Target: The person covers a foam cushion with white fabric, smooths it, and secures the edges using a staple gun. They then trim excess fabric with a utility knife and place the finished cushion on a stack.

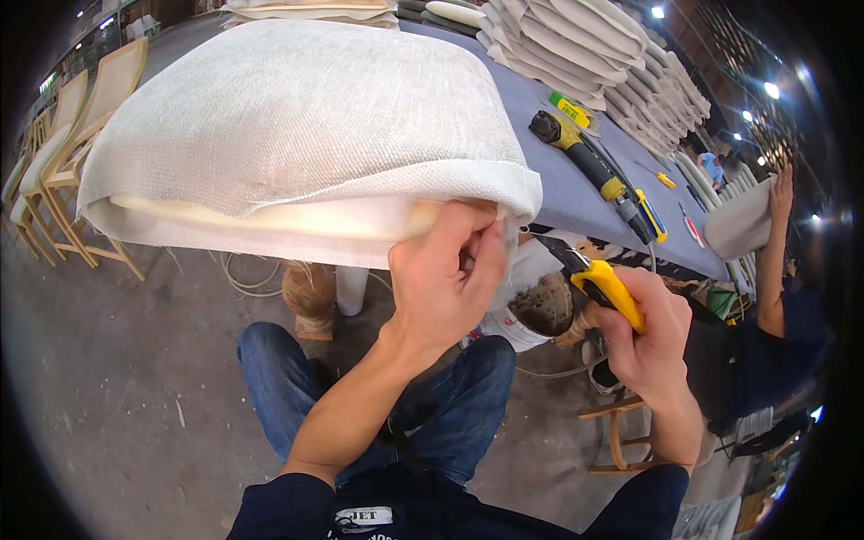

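Note:
A chair cushion [297, 117] in pale woven fabric lies over the near edge of the table, its cover gaping along the near side. Cream-coloured foam [288, 218] shows inside that gap. At the cushion's right corner, my left hand [445, 270] pinches the edge of the fabric cover between thumb and fingers. My right hand [650, 333] grips a yellow and black utility knife [605, 286]. Its blade points up and left toward that corner, a little apart from the fabric.
On the blue-grey tabletop [549, 193] lie a yellow and black power tool [589, 166], a green and yellow box [571, 110] and stacked cushions [576, 45]. A bucket [531, 315] stands below. Wooden chairs [90, 135] line the left. Another person's arm [772, 252] holds a pale panel at right.

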